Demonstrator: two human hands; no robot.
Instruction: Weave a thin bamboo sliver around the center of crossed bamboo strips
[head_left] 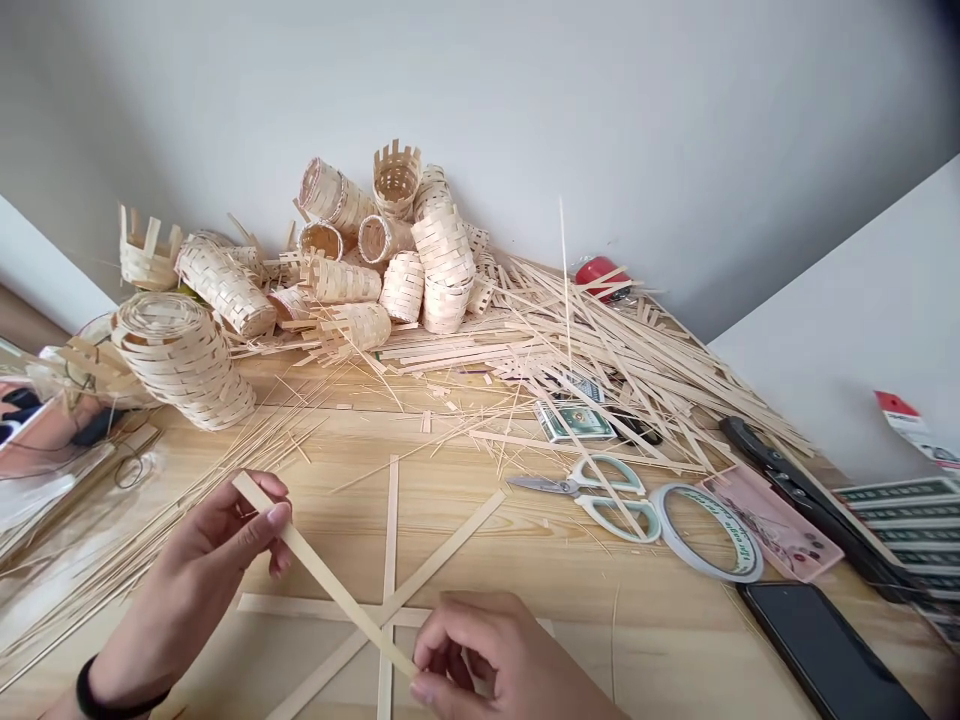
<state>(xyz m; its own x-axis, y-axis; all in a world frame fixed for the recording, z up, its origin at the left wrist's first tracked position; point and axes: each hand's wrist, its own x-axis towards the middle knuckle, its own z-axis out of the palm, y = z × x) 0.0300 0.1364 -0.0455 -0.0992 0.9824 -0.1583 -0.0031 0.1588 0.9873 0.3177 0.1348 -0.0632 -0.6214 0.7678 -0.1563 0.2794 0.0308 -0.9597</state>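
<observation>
A flat pale bamboo strip point(330, 580) slants down from left to right between my two hands. My left hand point(199, 570) pinches its upper end between thumb and fingers, and a dark band circles that wrist. Low on the right, my right hand point(499, 655) grips the lower end with bent fingers. Below the held strip, three more strips cross on the table: an upright strip point(392, 520), a diagonal strip point(457, 540) and a sideways strip point(289, 608). The held strip passes over their crossing; whether it touches them I cannot tell. My right hand hides part of the sideways strip.
Woven baskets point(442, 245) are heaped at the back, beside a pile of loose strips point(637, 340). Scissors point(577, 487), a tape roll point(709, 530), a pink tray point(780, 520), a black-handled tool point(795, 490) and a phone point(825, 650) lie on the right. Thin splints point(150, 520) run along the left.
</observation>
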